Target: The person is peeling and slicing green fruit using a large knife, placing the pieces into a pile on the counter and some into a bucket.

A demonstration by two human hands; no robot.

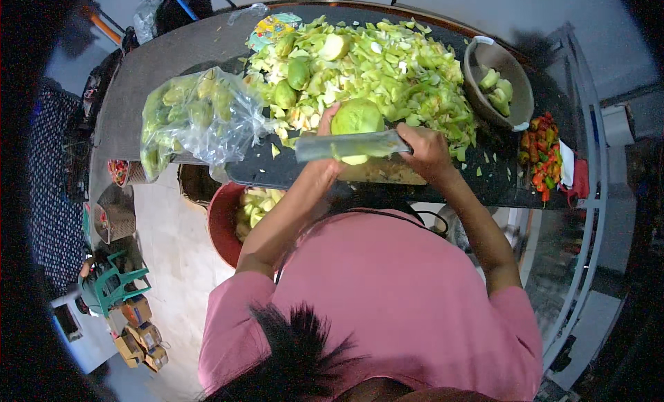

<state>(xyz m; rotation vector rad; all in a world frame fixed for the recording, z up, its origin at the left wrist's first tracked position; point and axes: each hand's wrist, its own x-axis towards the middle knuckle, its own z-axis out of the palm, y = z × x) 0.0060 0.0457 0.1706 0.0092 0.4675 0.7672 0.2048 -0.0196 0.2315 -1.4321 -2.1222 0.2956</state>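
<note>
My left hand (325, 135) grips a round green fruit (356, 117), holding it up over a wooden board (387, 172) at the counter's near edge. My right hand (427, 149) is closed on the handle of a broad cleaver (346, 147), whose blade lies flat across the fruit's lower side and points left. Just behind both hands rises a big heap of pale green peelings and cut pieces (387, 63), with a few whole green fruits (297, 73) among them.
A clear plastic bag of green fruits (197, 115) lies at the left of the dark counter (173, 56). A grey bowl (515, 104) with green pieces stands at right, red and orange chillies (543, 156) beside it. A red tub (223, 225) of slices sits below the counter.
</note>
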